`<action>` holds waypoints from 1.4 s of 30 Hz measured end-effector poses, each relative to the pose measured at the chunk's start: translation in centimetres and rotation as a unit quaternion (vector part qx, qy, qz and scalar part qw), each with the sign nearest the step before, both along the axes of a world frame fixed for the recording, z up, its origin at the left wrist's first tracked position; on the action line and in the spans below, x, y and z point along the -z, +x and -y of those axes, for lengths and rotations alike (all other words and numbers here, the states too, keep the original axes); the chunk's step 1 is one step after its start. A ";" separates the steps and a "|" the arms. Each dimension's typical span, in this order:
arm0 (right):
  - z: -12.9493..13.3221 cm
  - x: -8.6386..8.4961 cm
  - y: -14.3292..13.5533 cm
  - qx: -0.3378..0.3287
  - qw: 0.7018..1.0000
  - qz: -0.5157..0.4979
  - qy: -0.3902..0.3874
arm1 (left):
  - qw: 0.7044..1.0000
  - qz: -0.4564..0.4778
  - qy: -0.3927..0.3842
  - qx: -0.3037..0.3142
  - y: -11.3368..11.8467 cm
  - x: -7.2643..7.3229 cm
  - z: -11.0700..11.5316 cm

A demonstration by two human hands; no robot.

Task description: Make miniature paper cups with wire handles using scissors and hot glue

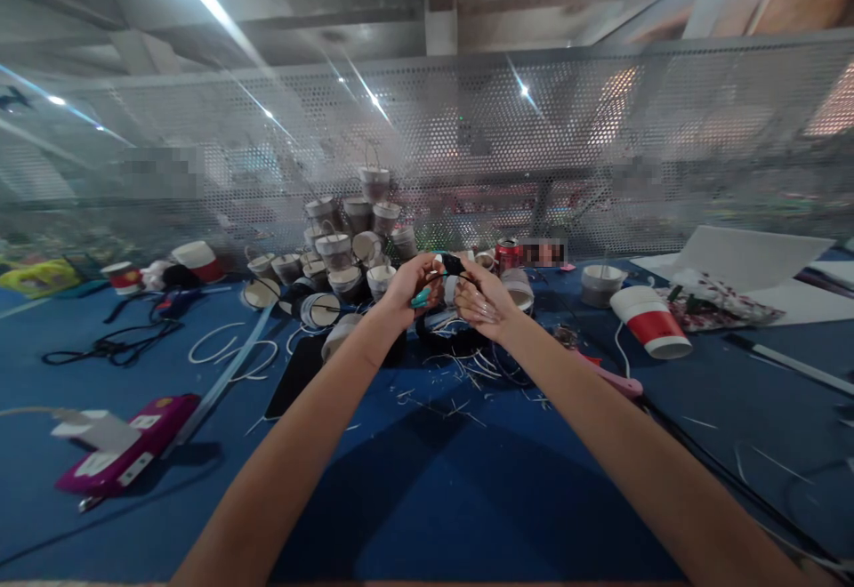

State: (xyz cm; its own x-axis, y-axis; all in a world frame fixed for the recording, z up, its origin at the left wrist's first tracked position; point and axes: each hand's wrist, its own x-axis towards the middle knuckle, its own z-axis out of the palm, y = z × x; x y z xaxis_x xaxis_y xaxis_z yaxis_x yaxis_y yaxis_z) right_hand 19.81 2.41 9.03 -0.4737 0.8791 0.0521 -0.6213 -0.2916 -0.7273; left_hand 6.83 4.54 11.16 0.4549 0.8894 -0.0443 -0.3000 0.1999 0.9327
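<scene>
Over the middle of the blue table [427,498], my left hand [406,289] and my right hand [486,302] come together with fingers curled. Between them is a small black-and-white piece [452,264]; its black part shows at the top, and my fingers hide most of its shape. Just behind my hands stands a pile of small cup-shaped buckets [334,252], some with thin looped handles. A dark phone-like slab [299,378] lies beside my left forearm. Below my hands are scattered white cord scraps [460,365].
At left lie a purple power strip [133,445] with a white plug, and a black cable [113,347]. To the right are a tipped red-and-white paper cup [650,322], a pink handle [610,376] and white sheets [747,267]. A red can [508,253] stands before the perforated metal screen [267,142].
</scene>
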 end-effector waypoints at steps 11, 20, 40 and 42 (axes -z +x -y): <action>0.1 0.3 -0.2 -0.014 0.999 -0.041 0.004 | 0.999 0.053 0.007 0.000 0.0 0.7 -0.4; 0.0 0.8 -0.6 0.009 0.999 -0.024 0.022 | 0.999 -0.001 0.024 -0.046 0.5 0.3 0.3; -0.5 0.6 0.0 0.166 0.912 0.331 0.177 | 0.931 -0.274 0.205 -0.131 -0.1 0.4 0.0; -0.3 0.5 -0.2 0.140 0.926 0.317 0.148 | 0.933 -0.269 0.210 -0.115 -0.2 0.5 0.0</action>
